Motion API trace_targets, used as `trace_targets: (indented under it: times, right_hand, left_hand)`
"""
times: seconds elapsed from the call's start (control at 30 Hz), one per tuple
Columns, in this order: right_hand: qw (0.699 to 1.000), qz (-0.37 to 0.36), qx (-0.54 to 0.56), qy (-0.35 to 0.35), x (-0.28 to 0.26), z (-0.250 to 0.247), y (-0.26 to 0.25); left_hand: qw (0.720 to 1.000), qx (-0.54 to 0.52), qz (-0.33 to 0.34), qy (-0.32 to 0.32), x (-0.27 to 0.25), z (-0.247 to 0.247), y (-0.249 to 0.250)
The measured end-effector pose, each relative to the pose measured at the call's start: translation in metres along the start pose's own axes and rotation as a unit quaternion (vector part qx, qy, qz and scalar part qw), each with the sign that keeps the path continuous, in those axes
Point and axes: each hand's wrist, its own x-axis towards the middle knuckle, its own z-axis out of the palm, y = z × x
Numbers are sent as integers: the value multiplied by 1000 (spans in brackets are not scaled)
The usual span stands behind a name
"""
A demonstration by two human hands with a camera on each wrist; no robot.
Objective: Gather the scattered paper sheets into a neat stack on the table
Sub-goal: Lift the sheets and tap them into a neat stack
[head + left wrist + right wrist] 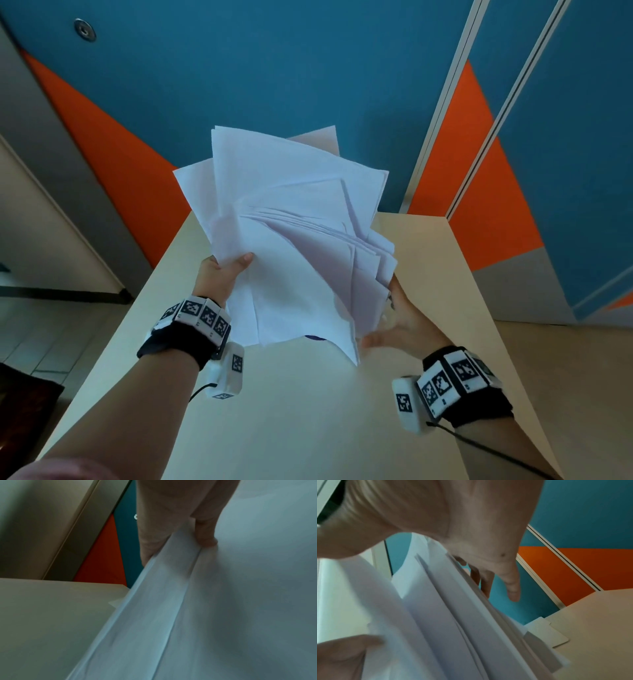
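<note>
Head view has the left hand (224,274) pinching an uneven bundle of paper sheets (294,240), thumb on top, raised above the beige counter (308,411). At the bundle's other edge the right hand (404,325) cups it with fingers spread. Behind stands a blue and orange wall (239,85). Only the right wrist view shows a small pale card (547,635) lying on the counter.
</note>
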Motion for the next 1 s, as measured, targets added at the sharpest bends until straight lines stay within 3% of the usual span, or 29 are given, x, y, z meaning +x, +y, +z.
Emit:
trace_targets:
  times: [0.1, 0.17, 0.27, 0.37, 0.47, 0.53, 0.63, 0.77, 0.93, 1.0]
  right_hand:
    - [997, -37, -59, 10, -5, 15, 6]
    - [993, -38, -64, 90, 5, 24, 14]
    - [975, -7, 102, 199, 24, 12, 17]
    - [960, 14, 216, 175, 39, -10, 10]
    - [970, 36, 214, 113, 52, -19, 2]
    - [966, 51, 214, 134, 57, -18, -6]
    - [957, 5, 245, 158, 54, -20, -16]
    - [969, 51, 227, 87, 45, -5, -2]
    - [953, 55, 241, 175, 43, 0, -10]
    - [952, 29, 256, 163, 43, -7, -12]
  left_hand:
    - [1000, 13, 6, 9, 2, 4, 1]
    - [1000, 27, 5, 3, 3, 3, 0]
    - [997, 74, -1, -13, 5, -8, -5]
    - [990, 124, -41, -45, 5, -27, -10]
    - [994, 63, -39, -80, 8, -38, -20]
    - [994, 32, -32, -96, 6, -36, -14]
    - [991, -5, -1, -136, -3, -35, 2]
    - [979, 16, -15, -202, -12, -35, -6]
    - [990, 22, 22, -138, -16, -20, -2]
    - [989, 6, 39, -143, -15, -21, 6]
